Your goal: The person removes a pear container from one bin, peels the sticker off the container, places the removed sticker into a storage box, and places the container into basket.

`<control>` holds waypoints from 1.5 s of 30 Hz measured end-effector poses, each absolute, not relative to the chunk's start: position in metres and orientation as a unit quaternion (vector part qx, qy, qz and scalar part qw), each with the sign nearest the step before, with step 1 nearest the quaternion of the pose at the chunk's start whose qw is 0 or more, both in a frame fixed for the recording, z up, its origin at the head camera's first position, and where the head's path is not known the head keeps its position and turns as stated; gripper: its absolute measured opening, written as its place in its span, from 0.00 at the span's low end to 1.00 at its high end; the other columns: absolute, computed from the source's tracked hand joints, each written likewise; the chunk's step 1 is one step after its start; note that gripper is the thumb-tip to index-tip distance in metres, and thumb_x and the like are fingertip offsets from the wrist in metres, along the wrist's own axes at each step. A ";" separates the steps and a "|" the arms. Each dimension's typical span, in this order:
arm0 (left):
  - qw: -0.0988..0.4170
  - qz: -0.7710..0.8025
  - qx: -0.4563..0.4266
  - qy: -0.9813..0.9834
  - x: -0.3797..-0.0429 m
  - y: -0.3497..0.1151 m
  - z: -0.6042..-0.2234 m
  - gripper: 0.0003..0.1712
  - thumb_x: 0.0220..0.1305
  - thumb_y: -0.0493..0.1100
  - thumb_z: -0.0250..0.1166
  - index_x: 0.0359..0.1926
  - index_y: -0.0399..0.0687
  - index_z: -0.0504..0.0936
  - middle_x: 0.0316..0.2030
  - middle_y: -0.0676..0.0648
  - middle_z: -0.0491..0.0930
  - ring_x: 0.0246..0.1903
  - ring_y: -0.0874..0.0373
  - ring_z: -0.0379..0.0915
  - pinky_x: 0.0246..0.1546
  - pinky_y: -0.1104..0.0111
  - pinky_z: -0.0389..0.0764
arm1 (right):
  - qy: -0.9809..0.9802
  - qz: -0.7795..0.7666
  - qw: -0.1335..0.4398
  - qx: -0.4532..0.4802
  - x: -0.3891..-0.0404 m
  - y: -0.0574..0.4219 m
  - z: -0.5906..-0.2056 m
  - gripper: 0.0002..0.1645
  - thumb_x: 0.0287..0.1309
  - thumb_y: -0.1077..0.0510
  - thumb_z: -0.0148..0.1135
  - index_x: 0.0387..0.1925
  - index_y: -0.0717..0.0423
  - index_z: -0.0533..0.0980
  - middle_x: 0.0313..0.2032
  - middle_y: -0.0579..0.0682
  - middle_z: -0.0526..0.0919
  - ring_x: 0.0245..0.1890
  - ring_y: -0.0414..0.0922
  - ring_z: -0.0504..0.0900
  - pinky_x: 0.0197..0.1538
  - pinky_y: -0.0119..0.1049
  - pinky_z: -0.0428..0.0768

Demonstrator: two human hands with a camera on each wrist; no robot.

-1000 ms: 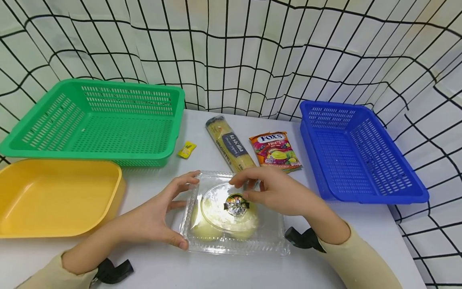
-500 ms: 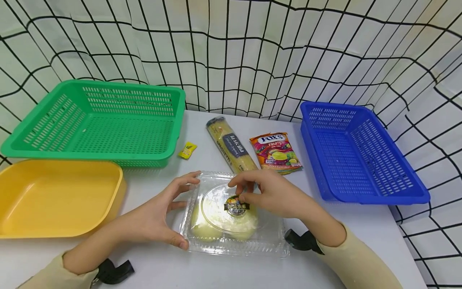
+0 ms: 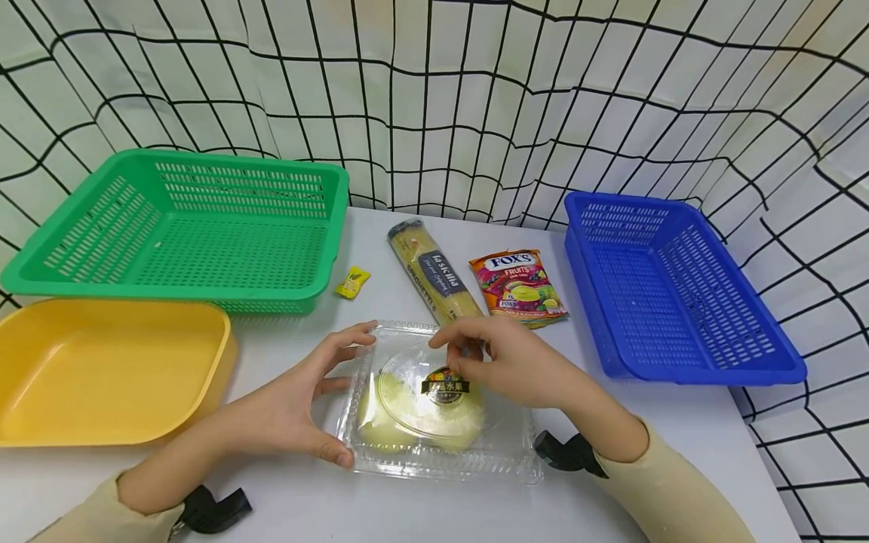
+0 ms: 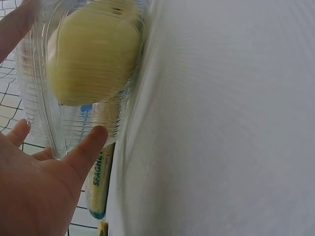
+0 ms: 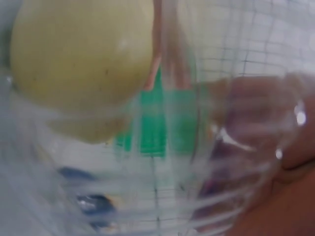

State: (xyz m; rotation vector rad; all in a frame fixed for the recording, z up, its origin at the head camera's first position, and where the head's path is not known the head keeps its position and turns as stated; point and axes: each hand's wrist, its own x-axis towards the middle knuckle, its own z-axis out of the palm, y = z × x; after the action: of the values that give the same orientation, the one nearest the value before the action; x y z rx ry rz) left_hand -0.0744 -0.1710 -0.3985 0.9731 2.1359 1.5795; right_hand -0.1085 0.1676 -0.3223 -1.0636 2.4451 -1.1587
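Note:
A clear plastic clamshell box (image 3: 502, 422) with pale yellow-green round fruits (image 4: 93, 54) inside sits before me. On its lid is a round dark label sticker (image 3: 444, 386). My left hand (image 3: 285, 415) spans the box's left end with fingers spread and fairly straight, fingertips at the back left corner and thumb at the front left. Above the lid, my right hand (image 3: 523, 362) has curled fingers, thumb tip right at the sticker's upper edge; I cannot tell whether it pinches the sticker. The right wrist view looks blurrily through the box's wall at one fruit (image 5: 81, 54).
Behind the box lie a spaghetti packet (image 3: 434, 271), a candy bag (image 3: 519, 286) and a small yellow wrapped candy (image 3: 352, 282). A green basket (image 3: 326, 226) and a yellow tub (image 3: 220, 354) stand left, a blue basket (image 3: 597, 317) right. Black wire mesh (image 3: 428, 113) surrounds the table.
The glare on the sticker has faded, and its lettering shows more plainly. The right hand's fingertips shift slightly at the sticker's upper edge; the left hand and the box stay in place.

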 end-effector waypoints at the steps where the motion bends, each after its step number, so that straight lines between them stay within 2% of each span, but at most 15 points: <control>1: 0.157 0.553 0.338 0.745 -0.074 -0.171 -0.398 0.75 0.43 0.40 0.93 0.85 0.54 0.53 0.88 0.48 0.41 0.81 0.37 0.51 0.73 0.60 0.75 | 0.834 -0.399 0.117 -0.363 -0.109 0.168 -0.322 0.13 0.73 0.67 0.66 0.54 0.56 0.87 0.34 0.39 0.84 0.34 0.39 0.78 0.37 0.34 0.79; 11: 0.158 0.556 0.335 0.744 -0.074 -0.171 -0.397 0.79 0.43 0.42 0.94 0.87 0.57 0.49 0.88 0.50 0.42 0.81 0.35 0.51 0.73 0.61 0.75 | 0.818 -0.428 0.155 -0.352 -0.109 0.169 -0.320 0.12 0.75 0.66 0.63 0.54 0.56 0.86 0.35 0.41 0.83 0.30 0.41 0.76 0.32 0.32 0.75; 20: 0.166 0.562 0.328 0.741 -0.074 -0.170 -0.396 0.81 0.43 0.40 0.94 0.88 0.57 0.47 0.87 0.50 0.45 0.81 0.35 0.50 0.73 0.60 0.74 | 0.802 -0.445 0.175 -0.359 -0.110 0.171 -0.316 0.14 0.75 0.66 0.64 0.57 0.56 0.86 0.38 0.42 0.84 0.36 0.44 0.81 0.38 0.34 0.80; 29: 0.182 0.567 0.316 0.738 -0.076 -0.170 -0.393 0.82 0.42 0.37 0.93 0.88 0.60 0.47 0.85 0.51 0.48 0.81 0.35 0.50 0.73 0.48 0.73 | 0.788 -0.457 0.198 -0.361 -0.109 0.176 -0.313 0.15 0.76 0.66 0.62 0.57 0.52 0.86 0.43 0.44 0.87 0.40 0.46 0.83 0.42 0.38 0.84; 34: 0.188 0.576 0.312 0.732 -0.076 -0.170 -0.393 0.80 0.42 0.37 0.93 0.88 0.60 0.48 0.86 0.51 0.46 0.81 0.36 0.50 0.73 0.59 0.73 | 0.776 -0.475 0.218 -0.352 -0.109 0.177 -0.311 0.14 0.77 0.66 0.63 0.56 0.53 0.86 0.47 0.49 0.88 0.44 0.48 0.84 0.46 0.39 0.86; 37: 0.189 0.581 0.314 0.727 -0.076 -0.171 -0.394 0.79 0.43 0.36 0.93 0.87 0.60 0.50 0.87 0.52 0.43 0.81 0.35 0.50 0.72 0.66 0.73 | 0.771 -0.492 0.224 -0.336 -0.108 0.179 -0.309 0.14 0.76 0.67 0.63 0.56 0.57 0.86 0.50 0.53 0.88 0.46 0.50 0.85 0.49 0.39 0.87; 41: 0.191 0.582 0.318 0.723 -0.076 -0.170 -0.394 0.79 0.43 0.36 0.93 0.87 0.60 0.50 0.88 0.54 0.42 0.81 0.35 0.50 0.72 0.68 0.72 | 0.776 -0.514 0.217 -0.294 -0.110 0.183 -0.304 0.14 0.76 0.68 0.62 0.57 0.63 0.85 0.50 0.56 0.88 0.49 0.51 0.85 0.50 0.37 0.87; 45: 0.190 0.578 0.319 0.726 -0.076 -0.171 -0.394 0.80 0.43 0.37 0.93 0.87 0.60 0.49 0.88 0.53 0.42 0.81 0.35 0.50 0.73 0.67 0.72 | 0.781 -0.527 0.202 -0.268 -0.114 0.185 -0.298 0.14 0.76 0.67 0.62 0.58 0.62 0.85 0.49 0.55 0.87 0.48 0.52 0.83 0.48 0.36 0.86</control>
State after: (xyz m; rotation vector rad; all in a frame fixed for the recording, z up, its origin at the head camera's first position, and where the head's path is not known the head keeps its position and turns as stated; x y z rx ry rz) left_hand -0.0764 -0.1709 -0.3940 0.8967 2.0420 1.6257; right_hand -0.1138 0.1850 -0.2981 -0.7484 2.1802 -1.4705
